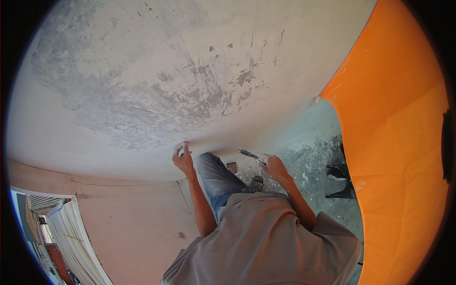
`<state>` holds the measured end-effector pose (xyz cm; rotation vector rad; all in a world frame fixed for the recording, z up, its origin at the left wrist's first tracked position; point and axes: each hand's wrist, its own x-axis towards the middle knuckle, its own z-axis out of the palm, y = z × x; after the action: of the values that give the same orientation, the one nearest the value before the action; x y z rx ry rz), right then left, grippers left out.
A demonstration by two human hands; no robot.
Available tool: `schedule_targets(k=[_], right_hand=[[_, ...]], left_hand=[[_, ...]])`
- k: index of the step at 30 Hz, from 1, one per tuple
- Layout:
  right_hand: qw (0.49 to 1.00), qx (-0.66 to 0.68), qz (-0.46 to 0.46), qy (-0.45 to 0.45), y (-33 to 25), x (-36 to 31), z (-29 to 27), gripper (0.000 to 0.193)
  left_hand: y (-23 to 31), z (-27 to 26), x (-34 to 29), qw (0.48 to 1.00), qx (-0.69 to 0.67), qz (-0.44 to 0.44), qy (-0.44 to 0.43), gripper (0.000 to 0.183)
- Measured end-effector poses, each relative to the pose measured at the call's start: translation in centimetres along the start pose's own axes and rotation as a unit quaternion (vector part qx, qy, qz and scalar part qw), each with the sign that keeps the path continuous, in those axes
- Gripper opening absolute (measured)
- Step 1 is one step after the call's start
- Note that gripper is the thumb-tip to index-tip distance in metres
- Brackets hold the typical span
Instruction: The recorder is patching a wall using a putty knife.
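Note:
My left hand [183,159] is raised close to the pale wall [156,52], its fingers partly bent and apart, with nothing visible in them. Whitish dust marks the fingertips. In my right hand [275,169] is a slim, dark putty knife [249,153], pointing up and to the left, seen nearly edge-on. It is held away from the wall, above the floor. Grey scraped patches [194,95] spread over the wall in front of me, with streaks of rough, dark surface among the pale coat.
An orange sheet [394,142] hangs along the right side. The grey floor [304,166] is spattered white, and dark objects [339,183] lie beside the sheet. A small brownish block [232,167] is near my foot. At the lower left is a window with a pale curtain [71,232].

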<state>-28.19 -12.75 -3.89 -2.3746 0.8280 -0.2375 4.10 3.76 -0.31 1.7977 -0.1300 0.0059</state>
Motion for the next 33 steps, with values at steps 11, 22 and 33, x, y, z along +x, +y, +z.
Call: schedule_targets(k=[11, 22, 33], right_hand=[[0.974, 0.128, -0.002, 0.185, -3.2, 2.3, -6.0, 0.030], [0.948, 0.243, 0.145, 0.148, -2.5, 2.0, -3.1, 0.041], [0.918, 0.330, 0.001, 0.219, -9.5, 2.8, -10.4, 0.032]], left_hand=[[-2.7, -0.3, -0.8, 0.994, -0.064, -0.082, -0.020, 0.025], [-3.5, -1.1, -3.1, 0.975, -0.123, -0.141, -0.121, 0.026], [-6.2, -2.6, -4.9, 0.958, -0.120, -0.187, -0.181, 0.020]])
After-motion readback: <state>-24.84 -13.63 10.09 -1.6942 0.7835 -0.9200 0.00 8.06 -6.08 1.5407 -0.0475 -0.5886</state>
